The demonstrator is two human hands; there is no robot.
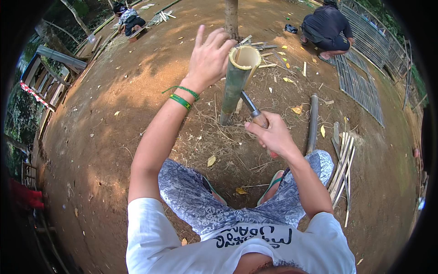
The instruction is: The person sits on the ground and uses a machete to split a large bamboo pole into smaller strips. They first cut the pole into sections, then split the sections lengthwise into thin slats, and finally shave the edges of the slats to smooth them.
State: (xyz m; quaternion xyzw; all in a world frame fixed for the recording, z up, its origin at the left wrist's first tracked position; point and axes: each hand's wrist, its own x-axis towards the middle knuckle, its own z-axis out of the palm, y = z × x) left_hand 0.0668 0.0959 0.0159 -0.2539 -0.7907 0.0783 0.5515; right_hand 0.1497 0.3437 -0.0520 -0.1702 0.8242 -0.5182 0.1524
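A thick green bamboo tube [234,86] stands upright in front of me, its pale hollow end facing up. A split runs down from its rim on the right side. My right hand [273,134] is closed round the wooden handle of a knife [249,102]. Its dark blade slants up and left against the tube's right side; the tip is hidden there. Left of the tube's top, my left hand [210,57] is raised with its fingers apart and nothing seen in it. Its fingertips come close to the rim; I cannot tell whether they touch.
A thin tree trunk [231,18] rises just beyond the tube. On the right lie a bamboo pole [312,123] and a pile of split strips [343,166]. One person [326,29] crouches by a slatted bamboo panel [358,84]; another [129,19] crouches far left.
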